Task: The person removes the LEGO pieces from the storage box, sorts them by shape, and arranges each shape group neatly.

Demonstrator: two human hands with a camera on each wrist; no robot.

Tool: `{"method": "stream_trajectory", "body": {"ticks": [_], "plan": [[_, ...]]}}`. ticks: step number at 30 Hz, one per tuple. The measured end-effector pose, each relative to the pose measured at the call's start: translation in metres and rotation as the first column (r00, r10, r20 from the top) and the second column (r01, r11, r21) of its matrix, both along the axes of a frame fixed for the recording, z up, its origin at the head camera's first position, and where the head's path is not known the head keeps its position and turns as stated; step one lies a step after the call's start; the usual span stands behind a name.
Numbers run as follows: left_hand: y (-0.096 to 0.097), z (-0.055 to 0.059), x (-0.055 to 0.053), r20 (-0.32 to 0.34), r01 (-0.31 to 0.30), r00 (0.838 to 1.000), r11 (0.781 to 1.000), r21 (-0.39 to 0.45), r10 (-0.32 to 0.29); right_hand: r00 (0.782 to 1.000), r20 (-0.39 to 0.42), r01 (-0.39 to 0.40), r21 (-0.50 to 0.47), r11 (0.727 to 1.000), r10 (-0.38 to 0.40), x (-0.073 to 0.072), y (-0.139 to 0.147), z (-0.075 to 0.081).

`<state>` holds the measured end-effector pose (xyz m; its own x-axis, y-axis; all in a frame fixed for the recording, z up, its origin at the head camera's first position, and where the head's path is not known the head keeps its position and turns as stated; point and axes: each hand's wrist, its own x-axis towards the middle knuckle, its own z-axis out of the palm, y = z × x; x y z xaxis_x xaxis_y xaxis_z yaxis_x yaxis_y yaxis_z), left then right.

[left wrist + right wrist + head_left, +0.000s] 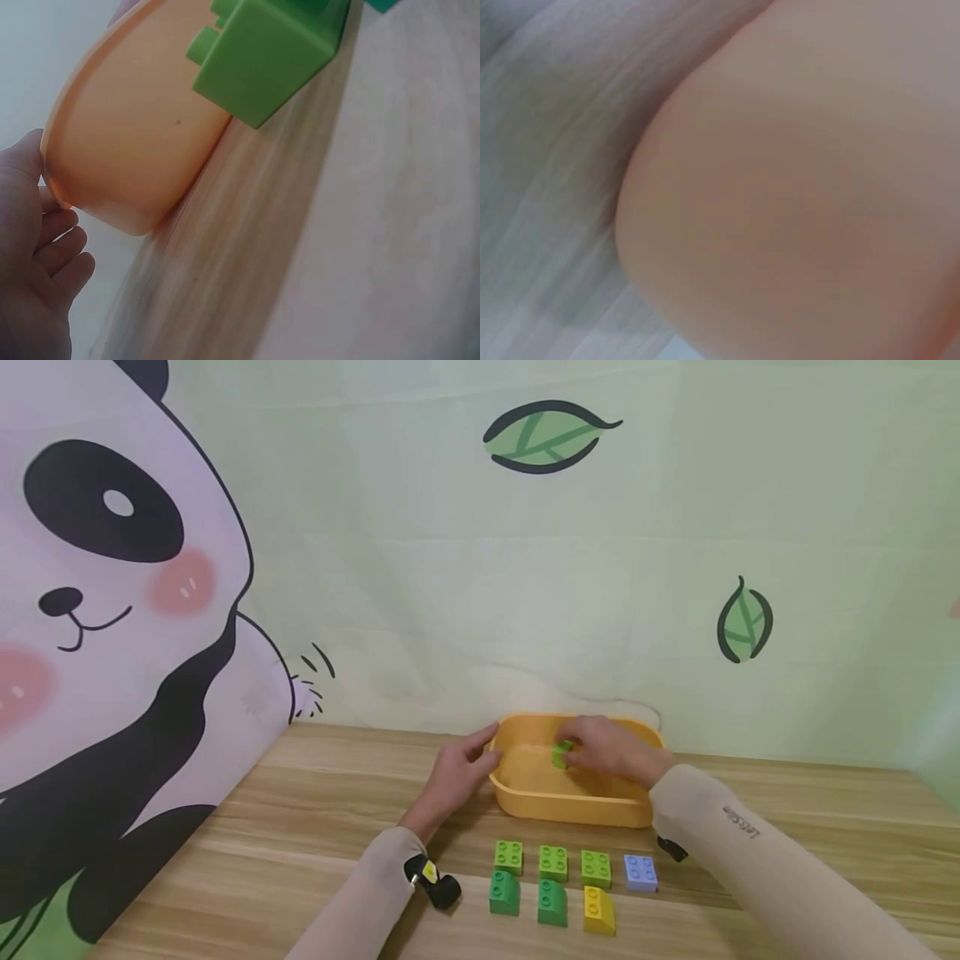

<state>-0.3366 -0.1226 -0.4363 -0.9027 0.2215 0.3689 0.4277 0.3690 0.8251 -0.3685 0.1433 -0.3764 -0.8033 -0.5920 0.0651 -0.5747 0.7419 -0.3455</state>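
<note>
An orange plastic tub (570, 810) stands on the table near the wall. My left hand (459, 770) holds its left end by the rim; in the left wrist view the fingers (64, 247) curl beside the tub's outer wall. Inside the tub, my right hand (611, 747) pinches a light green toy building block (560, 755), partly hidden by the fingers. The right wrist view shows mostly the tub's blurred outer wall (780, 202), with neither hand nor block visible there.
In front of the tub stand three light green blocks (552, 863) and a blue block (641, 872) in a row. Nearer are two dark green sloped blocks (552, 903) and a yellow sloped one (598, 911). A panda-printed cloth (420, 568) hangs behind the wooden table (787, 835).
</note>
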Motion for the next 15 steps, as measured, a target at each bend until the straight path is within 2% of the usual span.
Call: {"method": "stream_trajectory", "body": {"ticks": [11, 15], "plan": [[0.000, 0.001, 0.001, 0.009, -0.001, 1.000, 1.000, -0.001, 0.001, 0.998, 0.023, 0.052, 0.016, 0.999, -0.052, 0.004, -0.003, 0.005], [0.000, 0.001, 0.001, 0.014, -0.002, 1.000, 1.000, 0.010, 0.002, 0.999, -0.010, 0.043, 0.002, 0.999, -0.043, 0.011, 0.000, 0.009]]}}
